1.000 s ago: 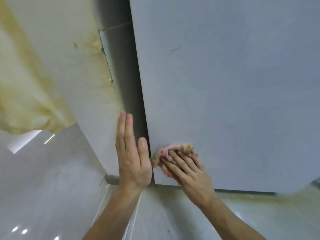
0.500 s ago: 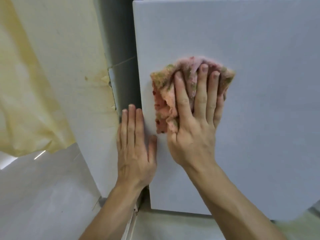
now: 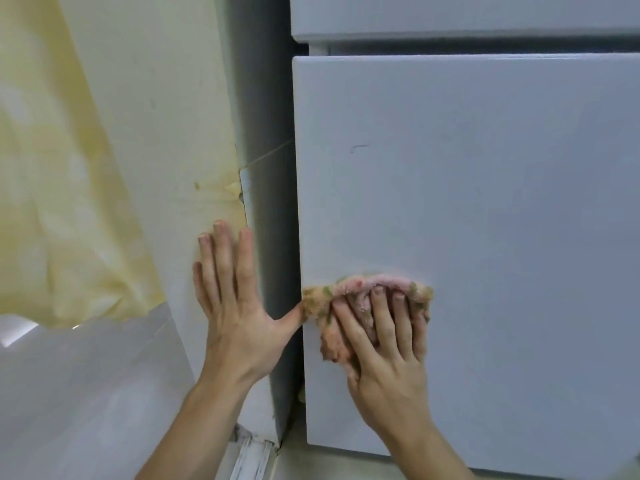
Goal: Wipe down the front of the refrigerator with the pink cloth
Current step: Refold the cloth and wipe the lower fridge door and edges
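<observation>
The refrigerator's lower door (image 3: 485, 237) is a plain pale grey panel filling the right of the view, with a second door edge (image 3: 450, 15) above it. My right hand (image 3: 384, 344) presses the crumpled pink cloth (image 3: 332, 334) flat against the door near its left edge, fingers straight and spread over the cloth. My left hand (image 3: 232, 303) lies flat with straight fingers on the cream wall panel beside the fridge, its thumb reaching to the door's edge next to the cloth.
A dark narrow gap (image 3: 266, 168) runs between the wall panel (image 3: 166, 133) and the fridge. The wall has yellowed stains (image 3: 52, 202) at left. Shiny pale floor tiles (image 3: 86, 393) lie below, with a worn skirting strip (image 3: 252, 455) at the corner.
My right hand swept the cloth up the door from its bottom edge and has come back down to the lower left part. My left hand stayed pressed on the wall, thumb now spread.
</observation>
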Demonstrator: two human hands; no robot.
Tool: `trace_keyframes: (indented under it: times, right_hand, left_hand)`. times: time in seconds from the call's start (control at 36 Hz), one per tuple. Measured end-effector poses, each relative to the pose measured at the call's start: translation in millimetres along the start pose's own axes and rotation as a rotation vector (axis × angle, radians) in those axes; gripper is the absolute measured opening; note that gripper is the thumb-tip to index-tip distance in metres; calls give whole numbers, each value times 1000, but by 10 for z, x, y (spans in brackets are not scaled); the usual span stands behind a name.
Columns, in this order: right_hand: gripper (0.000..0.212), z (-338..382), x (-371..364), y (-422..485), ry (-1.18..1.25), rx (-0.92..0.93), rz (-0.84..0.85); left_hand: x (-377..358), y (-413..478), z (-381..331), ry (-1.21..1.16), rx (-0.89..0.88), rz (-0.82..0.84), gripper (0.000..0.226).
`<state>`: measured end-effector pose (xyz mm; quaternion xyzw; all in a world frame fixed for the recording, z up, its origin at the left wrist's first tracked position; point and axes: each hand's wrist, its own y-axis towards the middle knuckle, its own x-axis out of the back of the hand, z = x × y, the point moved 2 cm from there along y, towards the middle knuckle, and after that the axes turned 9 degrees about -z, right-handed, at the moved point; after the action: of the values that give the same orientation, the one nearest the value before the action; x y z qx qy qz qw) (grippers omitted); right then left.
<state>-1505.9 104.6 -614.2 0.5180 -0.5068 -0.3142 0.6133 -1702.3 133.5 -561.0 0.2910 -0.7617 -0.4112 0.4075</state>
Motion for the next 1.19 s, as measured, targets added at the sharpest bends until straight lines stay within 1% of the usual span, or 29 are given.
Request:
trace_keyframes:
  times: [0.08,0.22,0.31,0.42,0.5,0.58,0.64,0.72,0.81,0.86,0.94,1.03,1.11,1.19]
  right_hand:
    - [59,12,18,69,9,-13,16]
    - [60,72,32,434,-15,-73,-39]
    - [54,150,91,902,-1,-154,-134]
    - [54,251,240,1655,-19,-214,-287]
    - [55,302,297,2046,-79,-198,-319]
    - [52,329,297,2145,-139,-169,-337]
    - [46,337,284,2129,-123,-131,-369]
    - [42,325,259,2081,-55,-62,-410]
    - [45,293,224,1957,20,-2,-400]
    - [46,254,196,1819,78,60,-365]
    - [41,201,159,1489,164,169,-281]
    - [40,118,161,1102,212,255,-158]
    - [45,-54,245,815,192,296,-57]
    - [48,-338,368,679,96,252,-80]
  left_hand:
    - [16,3,0,-9,9,1,117]
    - [10,4,10,-33,7,-33,118]
    - [12,14,-4,-33,11,-58,123]
    - [18,30,-12,-23,6,-83,126]
    - [17,37,-1,-10,-21,-107,126]
    - [0,42,-1,-19,-27,-134,124]
    - [-6,41,-10,-24,-31,-149,122]
    - [-1,46,-28,-35,-29,-140,122]
    - [25,38,-55,-59,-16,-131,121]
    - [35,46,-74,-71,-13,-139,120]
    - [40,51,-88,-88,-2,-143,114]
    - [48,47,-83,-105,16,-125,113]
    - [64,47,-83,-98,10,-108,117]
    - [97,80,-102,-107,14,-80,116]
